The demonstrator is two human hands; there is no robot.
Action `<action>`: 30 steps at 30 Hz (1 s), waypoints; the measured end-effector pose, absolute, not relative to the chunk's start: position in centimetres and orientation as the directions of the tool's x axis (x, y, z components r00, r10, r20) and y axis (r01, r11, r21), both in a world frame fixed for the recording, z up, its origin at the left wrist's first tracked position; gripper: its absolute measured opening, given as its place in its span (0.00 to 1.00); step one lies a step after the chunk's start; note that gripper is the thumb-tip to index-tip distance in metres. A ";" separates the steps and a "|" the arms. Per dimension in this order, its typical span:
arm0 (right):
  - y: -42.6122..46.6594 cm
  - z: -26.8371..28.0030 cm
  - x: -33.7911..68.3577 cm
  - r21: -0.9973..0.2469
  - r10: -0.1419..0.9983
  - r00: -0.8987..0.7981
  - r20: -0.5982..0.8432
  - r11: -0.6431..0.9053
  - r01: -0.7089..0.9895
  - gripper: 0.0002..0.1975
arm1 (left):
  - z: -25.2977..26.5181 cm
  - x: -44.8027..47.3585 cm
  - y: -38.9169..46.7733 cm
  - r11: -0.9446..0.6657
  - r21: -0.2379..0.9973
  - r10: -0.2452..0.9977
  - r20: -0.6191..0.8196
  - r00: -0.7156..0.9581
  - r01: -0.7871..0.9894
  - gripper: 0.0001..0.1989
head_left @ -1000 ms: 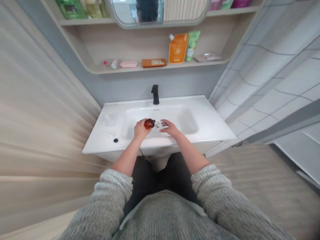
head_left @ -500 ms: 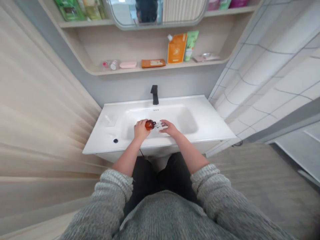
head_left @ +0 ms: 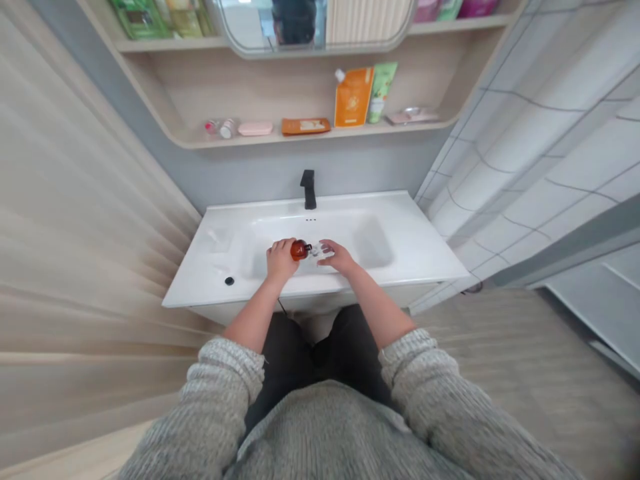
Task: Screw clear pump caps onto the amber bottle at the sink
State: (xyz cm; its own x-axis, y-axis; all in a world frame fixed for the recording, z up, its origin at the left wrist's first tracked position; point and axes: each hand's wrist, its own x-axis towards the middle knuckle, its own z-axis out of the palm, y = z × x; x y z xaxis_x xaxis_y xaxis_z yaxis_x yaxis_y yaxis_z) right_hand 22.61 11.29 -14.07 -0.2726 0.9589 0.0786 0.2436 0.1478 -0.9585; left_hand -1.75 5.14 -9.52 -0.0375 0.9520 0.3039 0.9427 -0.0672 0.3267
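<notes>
White sink (head_left: 400,257) dead ahead, black faucet (head_left: 309,189) at the back centre, both my forearms reaching straight out over the basin. Amber bottle (head_left: 300,250) sits just above the basin, lying roughly on its side, long axis running left-right, dark neck end pointing right toward the other hand. My left hand (head_left: 280,260) is wrapped around its body, fingers closed on it, so left is the nearer one. My right hand (head_left: 336,257) is just beside the neck, fingers curled on a small clear item (head_left: 320,250); too small to tell what it is, or whether it touches the neck. Small dark round piece (head_left: 229,281) lies on the surface, well left of my hands.
</notes>
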 end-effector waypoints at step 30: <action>11.7 -14.4 22.5 -0.943 0.957 -0.278 0.081 0.164 0.291 0.43 | -8.8 -1.3 4.5 -0.070 0.290 0.949 0.315 -0.026 0.954 0.29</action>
State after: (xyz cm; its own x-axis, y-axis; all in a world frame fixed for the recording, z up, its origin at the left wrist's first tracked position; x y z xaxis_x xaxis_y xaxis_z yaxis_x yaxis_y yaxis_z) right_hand 22.55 11.68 -14.37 -0.2778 0.9573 0.0806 0.2910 0.1639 -0.9426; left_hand -1.31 4.47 -8.83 -0.0260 0.9487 0.3151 0.9544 -0.0702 0.2901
